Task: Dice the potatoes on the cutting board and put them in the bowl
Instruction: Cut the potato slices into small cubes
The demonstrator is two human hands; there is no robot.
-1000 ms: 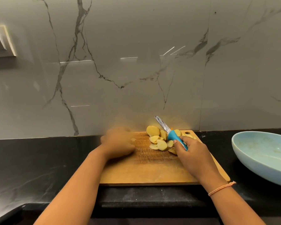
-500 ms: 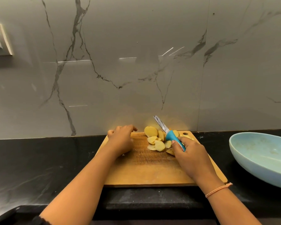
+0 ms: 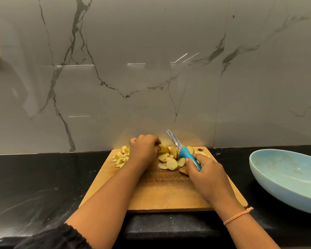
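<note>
There is a single view, from a wide-angle camera worn on the person's head. It looks forward and slightly down, squarely facing the grey marble wall (image 3: 151, 69), which fills the upper half of the frame. The black countertop (image 3: 34, 177) crosses the lower half, and its straight back edge bows a little under the lens. The wooden cutting board (image 3: 169, 194) sits low and centred, close to the camera, with both forearms entering from the bottom edge. A dark sleeve (image 3: 52, 238) clips the lower left corner. The pale blue bowl (image 3: 285, 177) is cut off by the right edge. No second view shares the scene.
</note>
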